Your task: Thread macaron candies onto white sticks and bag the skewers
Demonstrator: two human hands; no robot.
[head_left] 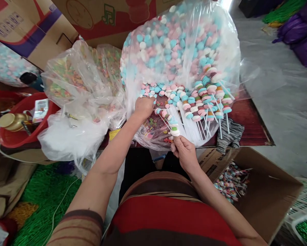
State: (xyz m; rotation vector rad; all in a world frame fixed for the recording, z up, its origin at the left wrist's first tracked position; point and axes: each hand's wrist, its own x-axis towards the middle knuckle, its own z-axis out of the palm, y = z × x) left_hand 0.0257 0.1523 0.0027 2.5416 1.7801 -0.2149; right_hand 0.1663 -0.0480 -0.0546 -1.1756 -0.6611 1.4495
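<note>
My right hand (185, 152) pinches the low end of a marshmallow skewer (173, 123), with white, blue and pink marshmallows and a green piece on it. At the mouth of a big clear bag, my left hand (144, 106) is closed with its fingers curled down at loose marshmallows (171, 94); whatever the fingertips grip is hidden. White sticks (187, 128) lie in a bundle right of the held skewer. Several filled marshmallow skewers (203, 102) are stacked farther right, sticks toward me. Small coloured gummy pieces (153, 123) lie on the plastic under my left hand.
The large bag of marshmallows (173, 44) rises at the back of the dark red table (248, 116). Bags of gummies (71, 71) and a red basin (12, 131) stand left. A striped glove (230, 133) lies at the right edge, above an open cardboard box (266, 191) of wrapped sweets.
</note>
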